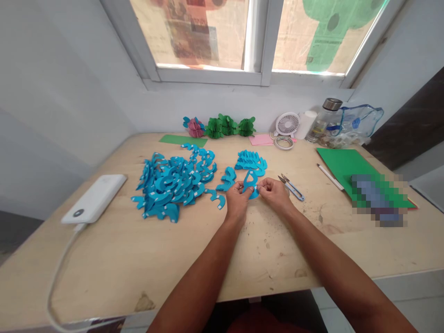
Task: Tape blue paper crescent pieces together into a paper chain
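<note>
Between both hands is a blue paper cutout (250, 178) with curved edges and small white squares on it. My left hand (237, 199) pinches its left side. My right hand (275, 192) has thumb and finger closed at its right edge, by a white square. Left of my hands lies a large heap of similar blue cutouts (169, 180), many with white squares. A small blue stack (227, 179) and a single curved piece (218, 198) lie nearer my left hand. Just beyond the held piece sits a fanned row of blue pieces (250, 159).
Thread snips (293, 188) lie right of my right hand. Farther right are a white pen (330, 177) and green sheets (342, 162). A tape roll (283, 142), small fan (287, 124), bottle (324, 121) and green paper figures (227, 125) line the back. A white power bank (95, 199) with cable sits left.
</note>
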A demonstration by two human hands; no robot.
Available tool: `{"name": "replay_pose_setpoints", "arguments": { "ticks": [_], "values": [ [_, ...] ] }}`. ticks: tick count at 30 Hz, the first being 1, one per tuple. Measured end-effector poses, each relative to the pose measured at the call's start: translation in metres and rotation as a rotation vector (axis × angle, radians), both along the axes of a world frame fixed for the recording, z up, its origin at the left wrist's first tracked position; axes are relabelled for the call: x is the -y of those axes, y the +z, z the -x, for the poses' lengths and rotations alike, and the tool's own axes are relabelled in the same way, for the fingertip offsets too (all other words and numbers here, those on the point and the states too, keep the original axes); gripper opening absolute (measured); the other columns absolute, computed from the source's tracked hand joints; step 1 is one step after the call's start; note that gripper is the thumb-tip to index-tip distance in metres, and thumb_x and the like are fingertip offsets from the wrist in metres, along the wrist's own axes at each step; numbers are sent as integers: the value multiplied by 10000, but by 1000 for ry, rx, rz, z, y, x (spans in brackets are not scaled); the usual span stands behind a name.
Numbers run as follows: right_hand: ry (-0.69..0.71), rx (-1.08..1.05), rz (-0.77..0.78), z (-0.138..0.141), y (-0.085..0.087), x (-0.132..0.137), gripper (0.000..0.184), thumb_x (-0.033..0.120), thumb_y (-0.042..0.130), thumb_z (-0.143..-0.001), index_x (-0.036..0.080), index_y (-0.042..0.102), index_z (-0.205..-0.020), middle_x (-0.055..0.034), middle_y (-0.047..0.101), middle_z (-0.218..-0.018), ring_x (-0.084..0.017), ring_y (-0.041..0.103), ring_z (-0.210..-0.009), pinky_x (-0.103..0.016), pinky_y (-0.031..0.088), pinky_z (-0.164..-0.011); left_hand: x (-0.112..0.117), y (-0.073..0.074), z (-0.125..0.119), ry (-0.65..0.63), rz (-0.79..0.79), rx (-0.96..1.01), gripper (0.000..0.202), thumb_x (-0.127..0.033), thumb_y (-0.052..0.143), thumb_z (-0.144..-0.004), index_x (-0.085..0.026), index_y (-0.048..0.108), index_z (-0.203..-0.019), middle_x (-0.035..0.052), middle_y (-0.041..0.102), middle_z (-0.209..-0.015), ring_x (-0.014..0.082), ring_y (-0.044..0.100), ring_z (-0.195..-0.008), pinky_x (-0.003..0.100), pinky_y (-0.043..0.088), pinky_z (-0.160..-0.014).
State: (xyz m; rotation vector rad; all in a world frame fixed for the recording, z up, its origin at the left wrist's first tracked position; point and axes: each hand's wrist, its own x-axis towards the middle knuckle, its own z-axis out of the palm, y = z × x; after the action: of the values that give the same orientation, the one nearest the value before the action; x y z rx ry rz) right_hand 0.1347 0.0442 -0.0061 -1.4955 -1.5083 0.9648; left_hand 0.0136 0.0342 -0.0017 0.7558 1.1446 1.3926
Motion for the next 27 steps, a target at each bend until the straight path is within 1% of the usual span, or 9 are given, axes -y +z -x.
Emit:
{"name": "replay_pose_setpoints", "arguments": {
  "ticks": [4, 11, 16, 20, 27],
  "values": [
    [2, -21, 0, 0, -2, 0, 137, 289, 526, -657, 162, 571, -681, 42, 511, -494, -87, 416, -444, -201, 281, -429, 0, 1, 0, 8, 9, -4, 191, -135, 653, -541, -117, 630, -730, 25, 661, -664, 141, 594, -627, 252, 464, -624],
    [6, -34, -13, 1, -7, -2, 116, 278, 528, -650, 168, 564, -665, 35, 531, -511, -94, 446, -464, -203, 315, -448, 0, -1, 0, -2, -5, -8, 217, -153, 667, -549, -119, 635, -761, 21, 662, -659, 143, 598, -630, 259, 467, -641],
    [19, -29, -5, 0, -8, -3, 108, 268, 528, -650, 169, 566, -670, 30, 543, -530, -97, 460, -479, -206, 335, -464, 2, 4, 1, -6, 3, -4, 196, -147, 663, -549, -124, 636, -741, 15, 654, -640, 145, 596, -629, 259, 465, -641],
    [6, -21, 4, 0, -8, -3, 130, 289, 536, -652, 166, 573, -677, 31, 534, -516, -95, 447, -467, -204, 318, -447, 2, 7, 1, 4, 35, -1, 187, -147, 673, -534, -122, 633, -715, 19, 650, -638, 149, 593, -626, 261, 459, -634],
    [-4, -30, 3, 0, -10, -4, 136, 296, 541, -651, 166, 573, -677, 39, 523, -510, -94, 446, -467, -205, 319, -455, 0, -1, 0, -1, 11, 11, 191, -161, 655, -552, -119, 632, -737, 19, 661, -663, 134, 589, -616, 249, 455, -629]
  ]
}}
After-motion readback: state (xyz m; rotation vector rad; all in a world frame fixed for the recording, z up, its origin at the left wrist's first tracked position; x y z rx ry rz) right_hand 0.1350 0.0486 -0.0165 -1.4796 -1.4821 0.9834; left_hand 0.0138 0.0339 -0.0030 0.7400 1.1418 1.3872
